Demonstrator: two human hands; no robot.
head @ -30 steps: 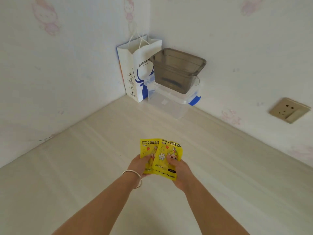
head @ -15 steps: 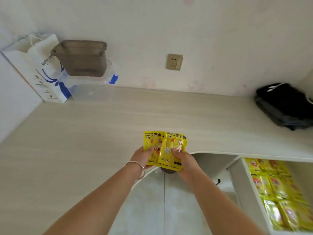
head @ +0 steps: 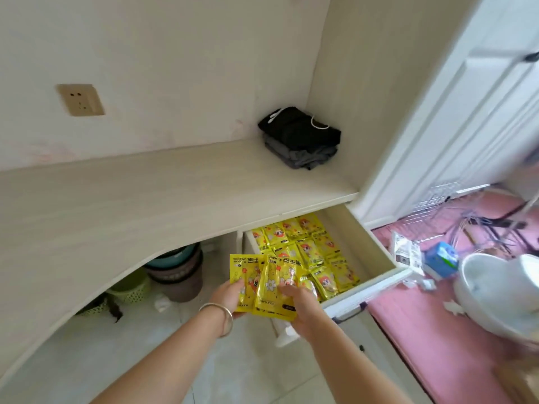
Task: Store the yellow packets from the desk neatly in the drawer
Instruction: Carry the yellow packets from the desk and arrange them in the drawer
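Yellow packets, two of them fanned and overlapping, pinched between both hands just in front of the open drawer. Left hand clamps the left packet's lower edge, right hand clamps the right one. Drawer sits under the surface, pulled out, already lined with rows of same packets. Folded dark clothes lie on the surface behind the drawer.

Yellow cartoon-print packets; black clothes; pink floor.
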